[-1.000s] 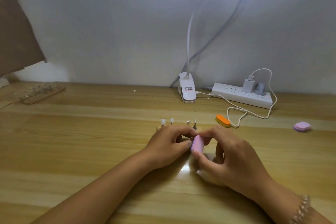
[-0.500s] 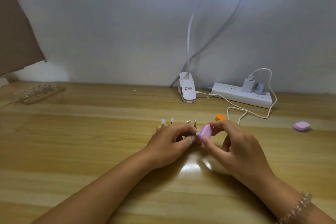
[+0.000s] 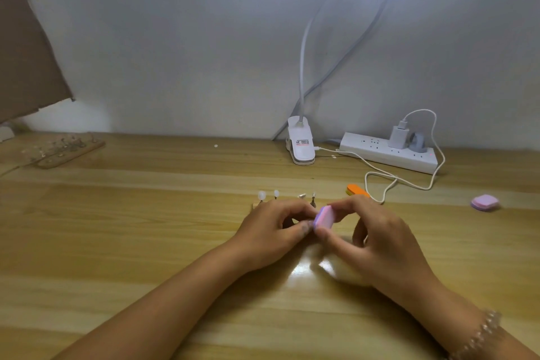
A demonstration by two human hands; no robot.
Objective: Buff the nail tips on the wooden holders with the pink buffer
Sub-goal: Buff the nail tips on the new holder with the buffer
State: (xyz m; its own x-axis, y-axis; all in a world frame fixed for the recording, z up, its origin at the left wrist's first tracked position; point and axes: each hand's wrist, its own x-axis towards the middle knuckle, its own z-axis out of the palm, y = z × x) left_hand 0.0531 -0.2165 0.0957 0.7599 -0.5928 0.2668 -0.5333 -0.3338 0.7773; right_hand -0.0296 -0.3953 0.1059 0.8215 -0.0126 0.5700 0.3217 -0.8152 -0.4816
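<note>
Pink buffer (image 3: 324, 218) sits low over the middle of the wooden table (image 3: 146, 242), pinched between the thumb and forefinger of the right hand (image 3: 377, 245) and tilted so that its broad pale face turns toward the camera. The left hand (image 3: 271, 232) is just beside it, fingers curled in with thumb tip and fingertip meeting right against the buffer's left edge. What they grip, if anything, is hidden, so it cannot be told.

Just behind the left knuckles stand four nail tips (image 3: 261, 195) on thin stems in a short row; their base is hidden by the hand. A beaded bracelet (image 3: 482, 330) circles the right wrist.

Farther back lie an orange buffer (image 3: 357, 190), near the right fingertips, and a lilac block (image 3: 485, 202), well apart to the right. Against the wall are a white lamp clip (image 3: 301, 146) and a power strip (image 3: 388, 152) with a looping white cable (image 3: 403, 181). At the far left edge rests a wooden holder (image 3: 70, 150) carrying more tips – too blurred to count.
</note>
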